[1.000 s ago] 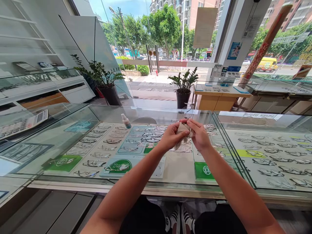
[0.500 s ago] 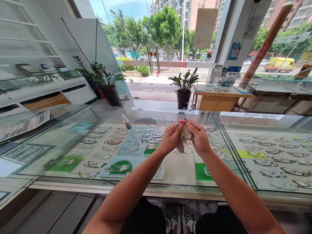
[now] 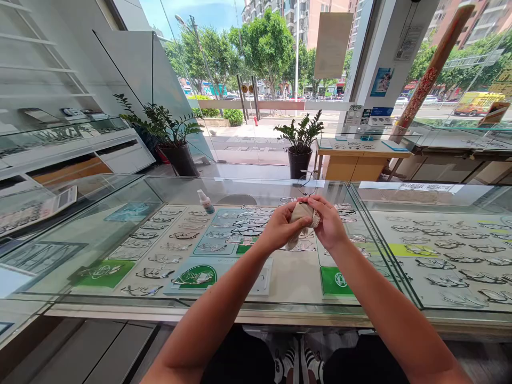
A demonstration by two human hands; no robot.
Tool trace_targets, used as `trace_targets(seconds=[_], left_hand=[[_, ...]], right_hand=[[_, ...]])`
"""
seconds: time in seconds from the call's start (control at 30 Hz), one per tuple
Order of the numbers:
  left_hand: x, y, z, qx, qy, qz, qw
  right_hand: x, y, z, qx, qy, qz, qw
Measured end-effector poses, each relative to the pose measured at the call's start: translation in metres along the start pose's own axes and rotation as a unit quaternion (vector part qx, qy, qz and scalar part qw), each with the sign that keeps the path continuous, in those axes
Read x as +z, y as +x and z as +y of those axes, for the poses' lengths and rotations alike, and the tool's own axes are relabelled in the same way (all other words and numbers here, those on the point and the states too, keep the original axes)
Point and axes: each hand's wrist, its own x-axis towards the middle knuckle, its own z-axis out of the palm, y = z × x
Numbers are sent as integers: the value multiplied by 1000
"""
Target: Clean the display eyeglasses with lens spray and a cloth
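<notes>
Above the glass display counter, my left hand is closed on a beige cloth, its thumb pressed across the folds. Closed around the other side of the bundle is my right hand. A thin-rimmed round pair of eyeglasses sticks up past my fingertips, one lens showing; the rest is hidden by the cloth and fingers. My right fingers lie at the frame's near end, though their exact grip is partly covered. Left of my hands, a small spray bottle stands upright on the counter glass.
Rows of spectacle frames lie inside the glass counter below my hands. Another glass case adjoins at right. A calculator lies at far left. Potted plants stand beyond, before the window.
The cloth is now bunched higher around the eyeglasses, with my left thumb laid across it. My right fingers have spread over the top. The view has shifted slightly.
</notes>
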Motion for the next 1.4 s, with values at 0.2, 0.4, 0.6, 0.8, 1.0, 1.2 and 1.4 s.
trace_targets(seconds=[0.2,0.4,0.6,0.8,1.0,1.2,1.4], left_hand=[[8,1,-3,8,3,79,997],[8,2,-3,33,8,135,990],[-5,2,6,2,-10,4,1000],[-8,0,6,1,-5,-54,999],[4,2,-6,13,-10,70,997],[6,2,-7,30,3,133,991],[1,3,-3,-26,-64,51,996]], right_hand=[[3,-3,4,-4,-1,-11,1000],[8,-7,2,-10,-6,-33,999],[1,-3,-6,-7,5,-21,1000],[-2,-1,-7,-6,13,-24,1000],[3,-5,2,-30,-32,-32,999],[5,-7,3,-41,-40,-56,997],[1,-5,-6,-25,-37,-18,999]])
